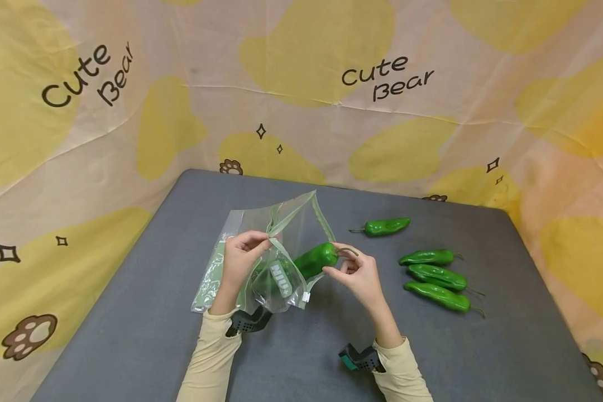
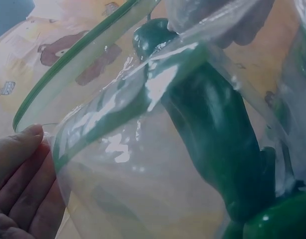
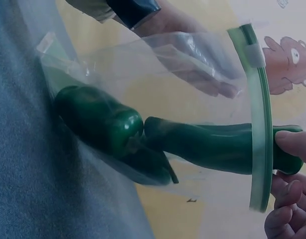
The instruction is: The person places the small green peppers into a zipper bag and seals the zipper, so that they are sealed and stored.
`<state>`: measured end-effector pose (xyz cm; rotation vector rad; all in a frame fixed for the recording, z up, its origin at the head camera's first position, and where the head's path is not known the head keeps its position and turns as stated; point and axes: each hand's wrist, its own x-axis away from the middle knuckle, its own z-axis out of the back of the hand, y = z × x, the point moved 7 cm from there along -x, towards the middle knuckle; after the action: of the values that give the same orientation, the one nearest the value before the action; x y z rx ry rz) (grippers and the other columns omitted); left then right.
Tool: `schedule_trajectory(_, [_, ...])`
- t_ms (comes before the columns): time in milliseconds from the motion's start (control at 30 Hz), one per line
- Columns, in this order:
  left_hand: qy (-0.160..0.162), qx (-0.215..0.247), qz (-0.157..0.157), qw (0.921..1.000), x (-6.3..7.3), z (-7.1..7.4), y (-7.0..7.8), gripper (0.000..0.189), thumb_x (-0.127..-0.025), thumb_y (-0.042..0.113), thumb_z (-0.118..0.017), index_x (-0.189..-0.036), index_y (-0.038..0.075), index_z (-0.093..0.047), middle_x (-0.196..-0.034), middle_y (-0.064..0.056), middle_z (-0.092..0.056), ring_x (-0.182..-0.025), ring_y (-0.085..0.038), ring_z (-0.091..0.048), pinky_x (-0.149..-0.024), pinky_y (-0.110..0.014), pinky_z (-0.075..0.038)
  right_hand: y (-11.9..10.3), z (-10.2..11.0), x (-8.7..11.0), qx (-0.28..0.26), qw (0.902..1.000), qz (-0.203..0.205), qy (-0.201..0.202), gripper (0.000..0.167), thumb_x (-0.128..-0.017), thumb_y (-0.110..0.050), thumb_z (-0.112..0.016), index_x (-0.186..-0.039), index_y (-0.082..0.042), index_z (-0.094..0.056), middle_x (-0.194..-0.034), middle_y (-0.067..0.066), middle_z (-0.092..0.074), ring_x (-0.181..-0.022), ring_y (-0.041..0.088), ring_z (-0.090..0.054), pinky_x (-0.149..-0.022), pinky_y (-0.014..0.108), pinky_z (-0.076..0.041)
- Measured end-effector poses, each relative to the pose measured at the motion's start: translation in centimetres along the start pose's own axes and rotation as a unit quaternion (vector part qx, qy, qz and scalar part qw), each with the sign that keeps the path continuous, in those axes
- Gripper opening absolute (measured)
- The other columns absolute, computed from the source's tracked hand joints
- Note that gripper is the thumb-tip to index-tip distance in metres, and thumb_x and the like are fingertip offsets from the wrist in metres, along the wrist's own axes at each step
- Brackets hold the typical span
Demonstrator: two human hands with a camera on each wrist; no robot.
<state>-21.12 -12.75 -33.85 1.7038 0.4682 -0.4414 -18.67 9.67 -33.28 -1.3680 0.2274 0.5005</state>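
A clear zip bag (image 1: 295,224) with green edging and a white slider (image 1: 306,297) has its mouth spread towards the right. My left hand (image 1: 237,262) pinches the bag's rim between thumb and fingers. Held near its stem by my right hand (image 1: 363,278), a long green pepper (image 1: 315,261) passes through the mouth, its tip end inside the bag. The right wrist view shows more green pepper (image 3: 98,117) lying deeper in the bag, right by the tip of the held one. In the left wrist view the held pepper (image 2: 213,134) shows through the plastic.
On the grey table (image 1: 146,312), one green pepper (image 1: 386,226) lies behind my right hand. Further right, a row of three more begins with a pepper (image 1: 427,257) at the back. Printed cloth (image 1: 301,72) walls the table's far and side edges.
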Motion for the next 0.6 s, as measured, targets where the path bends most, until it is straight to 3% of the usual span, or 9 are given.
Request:
schedule_trajectory(167, [-0.001, -0.008, -0.003, 1.0, 0.04, -0.08, 0.07, 0.033, -0.07, -0.023, -0.06, -0.076, 0.009, -0.069, -0.076, -0.005, -0.067, -0.066, -0.012, -0.064, -0.055, -0.019, -0.051, -0.28, -0.31, 0.01, 0.003, 1.0, 0.002, -0.007, 0.041, -0.068, 0.013, -0.07, -0.107, 0.011, -0.057, -0.084, 0.018, -0.061, -0.04, 0.009, -0.038, -0.035, 0.019, -0.029])
schedule_trajectory(267, [0.002, -0.011, -0.005, 0.9999, 0.05, -0.04, 0.07, 0.034, -0.07, -0.023, -0.06, -0.076, 0.01, -0.069, -0.075, -0.005, -0.067, -0.065, -0.011, -0.063, -0.054, -0.019, -0.051, -0.33, -0.47, 0.0, 0.004, 0.9999, -0.001, -0.016, 0.042, -0.068, 0.013, -0.071, -0.107, 0.01, -0.057, -0.07, 0.015, -0.058, -0.04, 0.01, -0.037, -0.036, 0.019, -0.029])
schedule_trajectory(400, [0.001, -0.01, -0.01, 0.9999, 0.03, -0.02, 0.06, 0.034, -0.07, -0.022, -0.061, -0.076, 0.011, -0.07, -0.075, -0.004, -0.067, -0.064, -0.01, -0.063, -0.055, -0.018, -0.051, -0.32, -0.76, -0.04, 0.014, 0.9993, -0.018, -0.031, 0.043, -0.068, 0.01, -0.071, -0.108, 0.009, -0.057, -0.074, 0.012, -0.056, -0.042, 0.01, -0.037, -0.037, 0.019, -0.03])
schedule_trajectory(500, [-0.001, -0.01, -0.013, 0.9999, 0.06, 0.01, 0.01, 0.022, -0.073, -0.01, -0.067, -0.077, 0.011, -0.07, -0.075, -0.005, -0.067, -0.063, -0.009, -0.062, -0.055, -0.018, -0.051, -0.3, -0.86, -0.05, 0.023, 0.9984, -0.038, -0.034, 0.042, -0.068, 0.009, -0.072, -0.108, 0.008, -0.058, -0.087, 0.012, -0.056, -0.044, 0.009, -0.038, -0.039, 0.019, -0.031])
schedule_trajectory(600, [-0.002, -0.015, -0.018, 0.9997, 0.09, 0.03, 0.01, 0.01, -0.074, -0.001, -0.07, -0.077, 0.009, -0.07, -0.074, -0.007, -0.066, -0.062, -0.008, -0.062, -0.054, -0.018, -0.05, -0.33, -0.92, -0.05, 0.033, 0.9976, -0.05, -0.035, 0.042, -0.068, 0.008, -0.073, -0.108, 0.007, -0.059, -0.084, 0.011, -0.055, -0.044, 0.009, -0.037, -0.039, 0.019, -0.031])
